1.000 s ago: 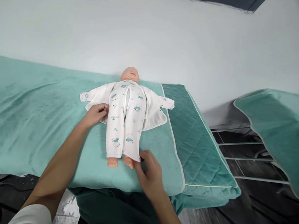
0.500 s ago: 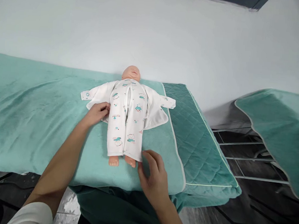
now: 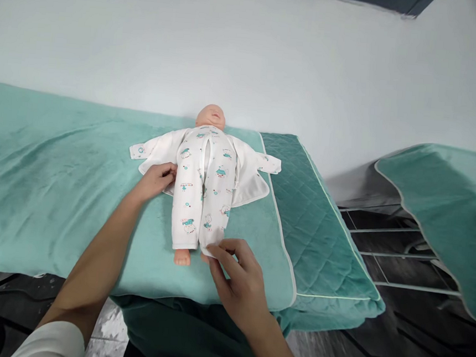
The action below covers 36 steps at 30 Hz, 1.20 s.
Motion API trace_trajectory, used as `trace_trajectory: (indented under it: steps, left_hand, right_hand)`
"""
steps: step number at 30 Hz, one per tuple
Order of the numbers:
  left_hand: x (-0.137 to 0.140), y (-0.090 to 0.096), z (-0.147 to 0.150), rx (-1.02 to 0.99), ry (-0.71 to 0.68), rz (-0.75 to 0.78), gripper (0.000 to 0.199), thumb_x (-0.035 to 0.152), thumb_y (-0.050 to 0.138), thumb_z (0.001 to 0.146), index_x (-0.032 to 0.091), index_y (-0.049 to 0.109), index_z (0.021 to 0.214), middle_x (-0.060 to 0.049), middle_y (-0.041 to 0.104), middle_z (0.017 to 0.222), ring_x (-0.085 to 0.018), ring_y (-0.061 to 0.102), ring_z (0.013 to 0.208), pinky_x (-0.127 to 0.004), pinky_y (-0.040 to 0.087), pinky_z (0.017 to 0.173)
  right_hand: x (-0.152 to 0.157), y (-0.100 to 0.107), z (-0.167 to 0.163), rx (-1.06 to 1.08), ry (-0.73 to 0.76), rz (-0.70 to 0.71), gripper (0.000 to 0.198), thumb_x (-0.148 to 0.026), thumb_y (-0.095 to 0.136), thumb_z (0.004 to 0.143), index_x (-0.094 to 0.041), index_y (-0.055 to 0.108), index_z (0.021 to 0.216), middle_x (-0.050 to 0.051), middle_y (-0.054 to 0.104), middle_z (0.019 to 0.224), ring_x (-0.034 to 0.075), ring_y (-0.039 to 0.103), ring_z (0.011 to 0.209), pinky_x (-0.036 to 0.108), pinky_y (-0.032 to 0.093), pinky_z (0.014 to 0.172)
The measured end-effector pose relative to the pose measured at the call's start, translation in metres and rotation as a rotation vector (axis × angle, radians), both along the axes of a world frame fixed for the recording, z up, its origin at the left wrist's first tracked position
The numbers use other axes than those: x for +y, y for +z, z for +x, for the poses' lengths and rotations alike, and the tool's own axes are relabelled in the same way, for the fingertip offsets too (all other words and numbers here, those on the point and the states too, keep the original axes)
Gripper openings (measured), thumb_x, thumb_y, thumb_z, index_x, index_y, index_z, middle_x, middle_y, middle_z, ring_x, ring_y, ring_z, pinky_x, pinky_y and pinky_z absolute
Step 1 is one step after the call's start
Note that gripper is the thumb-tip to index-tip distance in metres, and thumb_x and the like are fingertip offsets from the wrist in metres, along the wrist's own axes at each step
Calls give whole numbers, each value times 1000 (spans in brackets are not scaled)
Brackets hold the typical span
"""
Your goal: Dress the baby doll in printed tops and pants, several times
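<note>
R hand [image 3: 240, 284]: fingers pinching trousers [image 3: 188, 202] at one hem, hiding most of foot there. L hand [image 3: 154, 180]: fingers against trousers' side, can't tell if gripping. Trousers wht w/ teal & pink prints, on doll [image 3: 210, 116], face-up, beyond R fingers. Wht jacket [image 3: 252, 186] flared both sides, partly under L fingers. Green cloth [image 3: 74, 186] below; quilted cover [image 3: 312, 235] R of R fingers.

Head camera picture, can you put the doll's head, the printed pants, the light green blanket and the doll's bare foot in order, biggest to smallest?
1. Light green blanket, running past the picture's edge
2. Printed pants
3. Doll's head
4. Bare foot, the one in plain view
</note>
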State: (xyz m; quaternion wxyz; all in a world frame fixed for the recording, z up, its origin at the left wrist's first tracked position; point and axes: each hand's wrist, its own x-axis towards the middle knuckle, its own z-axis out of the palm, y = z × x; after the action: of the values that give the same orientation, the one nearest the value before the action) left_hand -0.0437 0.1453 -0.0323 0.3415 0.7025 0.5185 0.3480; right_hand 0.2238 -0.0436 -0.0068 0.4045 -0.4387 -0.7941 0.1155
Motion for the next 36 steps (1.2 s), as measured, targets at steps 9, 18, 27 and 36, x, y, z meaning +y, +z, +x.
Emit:
trace_trajectory:
  steps: [9, 18, 27, 36]
  left_hand:
    - [1, -1, 0, 25, -3, -9, 27, 21, 48, 80, 18, 70, 94, 1, 68, 83, -15, 59, 77, -26, 44, 73]
    - [3, -4, -1, -33, -7, -9, 28, 21, 49, 78, 17, 71, 95, 1, 65, 79, -14, 59, 74, -26, 43, 72]
    - [2, -5, 0, -82, 63, 9, 23, 20, 50, 81, 18, 71, 92, 1, 67, 79, -13, 58, 71, -27, 45, 72]
    - [2, -6, 2, -106, 47, 101, 62, 21, 55, 82, 25, 55, 144, -3, 66, 113, -12, 58, 76, -28, 50, 73]
  right_hand:
    - [-8, -6, -1, -52, -113, 22, 24, -9, 61, 94, -22, 62, 114, 9, 62, 104, 21, 59, 94, 38, 53, 76]
    - [2, -6, -43, -246, -259, -4, 13, -13, 62, 92, -18, 62, 104, 17, 53, 147, 36, 43, 142, 58, 43, 110]
    - [0, 8, -47, -167, -156, 94, 19, -11, 60, 91, -21, 64, 106, 12, 60, 140, 32, 46, 141, 59, 35, 118]
    - [-7, 8, -42, -186, -95, 74, 17, -14, 61, 94, -22, 62, 109, 12, 59, 140, 31, 44, 142, 61, 34, 118]
